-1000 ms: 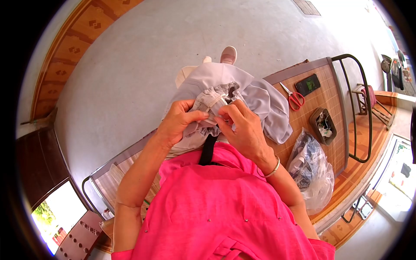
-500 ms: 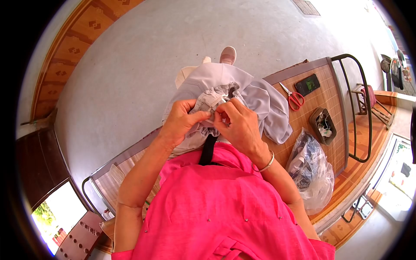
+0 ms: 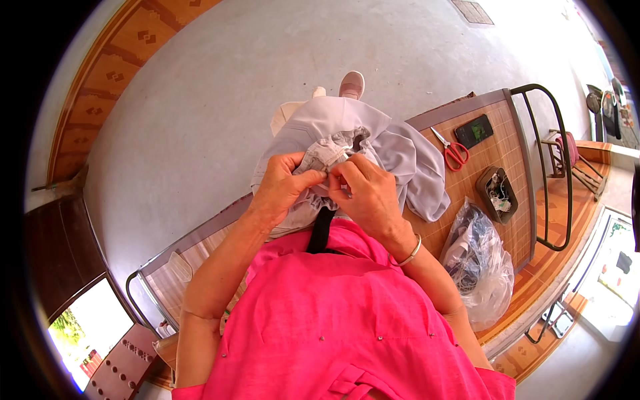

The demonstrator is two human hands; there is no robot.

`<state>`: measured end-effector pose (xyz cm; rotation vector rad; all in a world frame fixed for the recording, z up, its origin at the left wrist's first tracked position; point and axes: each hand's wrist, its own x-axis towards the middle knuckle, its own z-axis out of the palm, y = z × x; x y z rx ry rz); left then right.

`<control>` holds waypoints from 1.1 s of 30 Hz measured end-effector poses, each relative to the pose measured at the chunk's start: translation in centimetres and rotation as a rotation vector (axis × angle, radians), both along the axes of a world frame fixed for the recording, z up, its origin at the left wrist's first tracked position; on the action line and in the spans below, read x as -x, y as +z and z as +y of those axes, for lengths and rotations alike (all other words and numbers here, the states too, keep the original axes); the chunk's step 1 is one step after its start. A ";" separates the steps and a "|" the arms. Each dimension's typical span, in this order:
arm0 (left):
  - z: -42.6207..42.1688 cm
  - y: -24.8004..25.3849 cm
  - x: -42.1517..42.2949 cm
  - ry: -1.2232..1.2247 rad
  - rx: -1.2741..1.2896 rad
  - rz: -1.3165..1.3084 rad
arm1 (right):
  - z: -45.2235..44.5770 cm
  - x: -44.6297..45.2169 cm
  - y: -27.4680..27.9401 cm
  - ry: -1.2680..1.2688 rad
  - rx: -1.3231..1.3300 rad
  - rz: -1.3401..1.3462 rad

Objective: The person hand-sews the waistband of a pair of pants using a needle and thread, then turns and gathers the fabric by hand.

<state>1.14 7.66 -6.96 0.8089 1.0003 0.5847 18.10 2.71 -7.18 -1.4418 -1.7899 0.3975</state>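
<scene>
A light grey garment [image 3: 333,115] with a gathered waistband [image 3: 325,153] lies across my lap. My left hand [image 3: 285,185] pinches the waistband fabric between thumb and fingers. Close beside it, my right hand [image 3: 364,189] has its thumb and fingertips pressed together at the same fabric edge. Whether a needle or thread is between those right fingertips is too small to tell. Loose folds of the garment spill to the right, over the bench mat.
On the bamboo-mat bench [image 3: 510,113] to my right lie red-handled scissors [image 3: 455,155], a black phone [image 3: 473,131], an oval tin [image 3: 497,194] of small items and a clear plastic bag [image 3: 477,267]. A black metal rail [image 3: 567,173] edges the bench end.
Both hands stay at the waistband, with only a slight shift of the right fingers closer to the left thumb. The garment and the things on the bench look unchanged.
</scene>
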 end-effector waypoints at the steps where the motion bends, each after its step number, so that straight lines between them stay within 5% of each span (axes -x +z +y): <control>1: 0.0 0.2 -0.1 0.015 0.012 -0.018 | 0.0 0.0 0.0 0.002 -0.001 0.000; 12: 0.2 0.1 -0.5 0.010 0.034 0.018 | 0.0 -2.6 1.1 0.188 0.188 0.140; 18: 0.1 1.3 -1.2 -0.297 -0.242 0.172 | 3.7 -4.8 5.1 0.389 0.168 0.142; 24: 0.4 2.7 -1.0 -0.435 -0.319 0.256 | 4.8 -5.4 5.1 0.618 0.554 -0.005; 27: 0.5 3.5 -0.7 -0.378 -0.345 0.327 | 4.4 -5.7 4.3 0.578 0.650 -0.017; 30: 0.9 3.9 0.0 0.052 -0.983 0.403 | 3.5 -6.5 3.6 0.499 0.547 0.064; 33: -1.5 6.5 1.2 -0.009 -0.852 0.261 | 2.7 -7.0 4.0 0.424 0.700 0.229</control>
